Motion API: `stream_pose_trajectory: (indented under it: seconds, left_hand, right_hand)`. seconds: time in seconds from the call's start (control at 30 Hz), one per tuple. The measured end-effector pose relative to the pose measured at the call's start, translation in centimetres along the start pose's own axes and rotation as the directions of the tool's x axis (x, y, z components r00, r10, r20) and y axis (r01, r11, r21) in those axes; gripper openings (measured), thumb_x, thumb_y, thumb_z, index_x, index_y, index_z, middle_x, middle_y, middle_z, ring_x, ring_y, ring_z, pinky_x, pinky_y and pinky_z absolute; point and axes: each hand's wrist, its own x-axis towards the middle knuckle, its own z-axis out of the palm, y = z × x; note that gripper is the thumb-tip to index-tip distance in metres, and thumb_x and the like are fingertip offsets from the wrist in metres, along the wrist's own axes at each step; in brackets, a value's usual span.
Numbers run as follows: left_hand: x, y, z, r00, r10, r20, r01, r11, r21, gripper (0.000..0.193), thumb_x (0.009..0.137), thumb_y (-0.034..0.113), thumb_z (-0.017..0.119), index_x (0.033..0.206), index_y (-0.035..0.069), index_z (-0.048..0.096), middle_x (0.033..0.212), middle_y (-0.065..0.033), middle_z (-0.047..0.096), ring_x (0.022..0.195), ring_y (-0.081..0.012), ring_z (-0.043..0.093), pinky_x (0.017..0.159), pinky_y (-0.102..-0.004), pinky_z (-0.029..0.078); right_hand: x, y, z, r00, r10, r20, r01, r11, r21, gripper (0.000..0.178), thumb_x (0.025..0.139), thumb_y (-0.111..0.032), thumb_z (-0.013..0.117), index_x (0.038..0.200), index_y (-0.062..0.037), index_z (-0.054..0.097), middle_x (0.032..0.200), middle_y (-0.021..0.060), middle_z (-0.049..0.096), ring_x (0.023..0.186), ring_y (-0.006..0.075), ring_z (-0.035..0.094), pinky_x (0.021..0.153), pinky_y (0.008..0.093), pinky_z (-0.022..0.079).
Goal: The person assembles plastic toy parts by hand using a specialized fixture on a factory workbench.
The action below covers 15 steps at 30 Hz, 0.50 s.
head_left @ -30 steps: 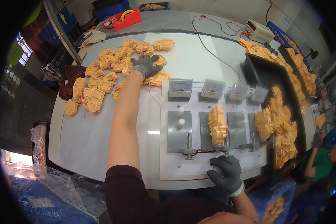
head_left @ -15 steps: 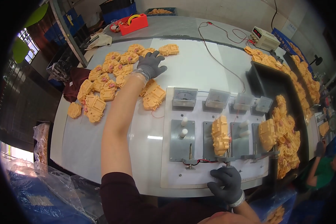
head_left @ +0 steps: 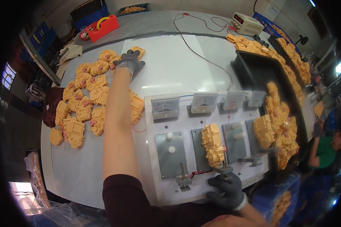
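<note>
My left hand (head_left: 129,62), gloved in grey, reaches to the far end of a spread of yellow plastic gearbox housings (head_left: 99,67). Its fingers are apart, resting at a yellow housing (head_left: 139,52) just beyond them; no grip on it shows. My right hand (head_left: 229,192), also gloved, is at the near edge of the test board (head_left: 201,185), right by a metal clamp (head_left: 224,171). Its thumb and fingers are apart. Another yellow housing (head_left: 213,145) stands upright on the board's second plate, above that clamp. One more housing (head_left: 264,131) sits at the rightmost plate.
Several analog meters (head_left: 165,109) line the board's back. Beside the board, a black tray (head_left: 259,70) holds piled housings (head_left: 286,130). A red tape dispenser (head_left: 104,28) and a power supply (head_left: 247,23) with wires stand farther back. A co-worker in green (head_left: 324,151) is at right.
The view has shifted, so the board appears lower and farther left. My left hand has come down onto the far housings. My right hand stays by the clamp.
</note>
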Motion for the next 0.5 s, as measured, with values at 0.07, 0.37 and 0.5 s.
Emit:
stream_pose_trajectory:
  seconds: [0.07,0.37,0.5]
  left_hand:
    - [-0.9,-1.7,-0.1,0.999,0.023,0.033,-0.021,0.998,-0.063,0.07,0.083,0.05,0.055,0.145,0.027,0.032,0.152,-0.0031,0.027,0.141,-0.0229,0.023,0.109,-0.0591,0.025]
    - [-6.0,-7.7,4.1,0.959,0.278,-0.062,-0.284,0.946,-0.158,0.047,0.081,0.05,0.06,0.117,0.02,0.057,0.117,-0.012,0.056,0.12,-0.0285,0.049,0.098,-0.0484,0.038]
    - [-10.2,-6.9,4.3,0.967,0.256,-0.002,-0.255,0.962,-0.097,0.041,0.081,0.047,0.059,0.11,0.018,0.06,0.112,-0.0109,0.058,0.11,-0.0289,0.054,0.094,-0.0451,0.041]
  right_hand:
    - [0.2,0.1,0.0,1.0,-0.002,-0.014,0.002,1.0,0.003,0.036,0.064,-0.023,0.079,0.095,-0.0095,0.068,0.082,0.0087,0.064,0.074,0.0289,0.061,0.064,0.037,0.049]
    - [-1.2,-0.2,0.7,0.991,-0.057,-0.122,0.059,0.998,0.009,0.034,0.065,-0.02,0.078,0.095,-0.0091,0.068,0.08,0.0081,0.062,0.073,0.0273,0.06,0.065,0.0369,0.049]
    - [-2.2,0.7,1.4,0.974,-0.115,-0.196,0.116,0.993,-0.004,0.033,0.065,-0.02,0.078,0.094,-0.0084,0.069,0.082,0.0091,0.062,0.075,0.0272,0.061,0.067,0.0369,0.05]
